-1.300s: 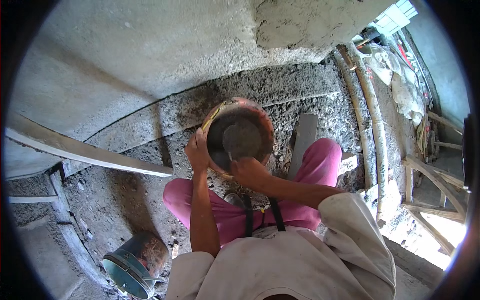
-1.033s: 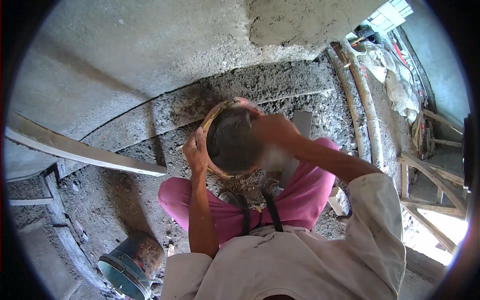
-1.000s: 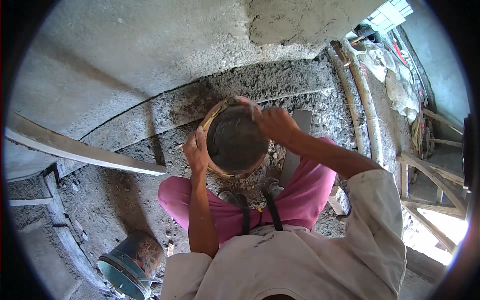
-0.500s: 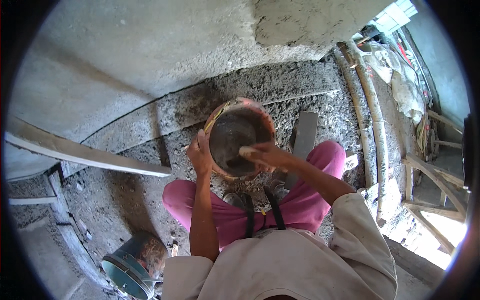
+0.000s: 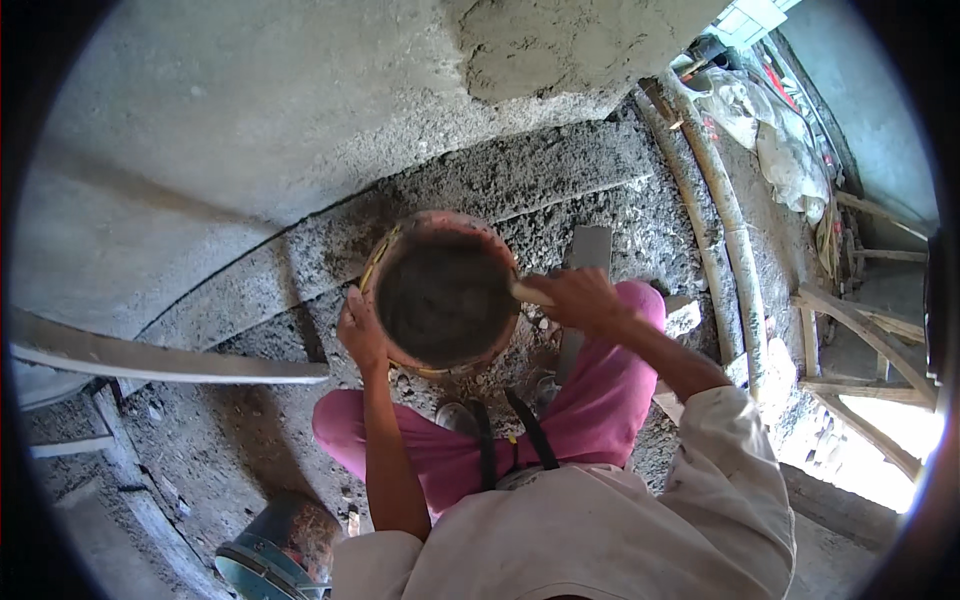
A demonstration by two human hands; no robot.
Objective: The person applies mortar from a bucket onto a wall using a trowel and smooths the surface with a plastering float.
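Note:
A round reddish bucket [image 5: 503,252] with a yellowish rim stands between my knees, tilted a little. Wet grey mortar [image 5: 440,300] lies inside it. My left hand [image 5: 362,332] grips the bucket's left side at the rim. At the opposite rim, my right hand [image 5: 583,300] is closed around a tool with a short pale handle [image 5: 532,292]; its working end cannot be made out. Beneath my right forearm and knee lies a flat grey board [image 5: 592,250].
A plastered wall [image 5: 270,110] rises ahead. Two wooden poles [image 5: 735,240] lie at the right, near a timber frame [image 5: 860,325]. A beam [image 5: 170,358] juts in from the left. Behind my left knee lies a teal bucket [image 5: 265,550] on its side.
My right hand has drawn the tool's handle from over the bucket's inside out to its right rim. The bucket's opening shows more fully, with my left hand still on its side.

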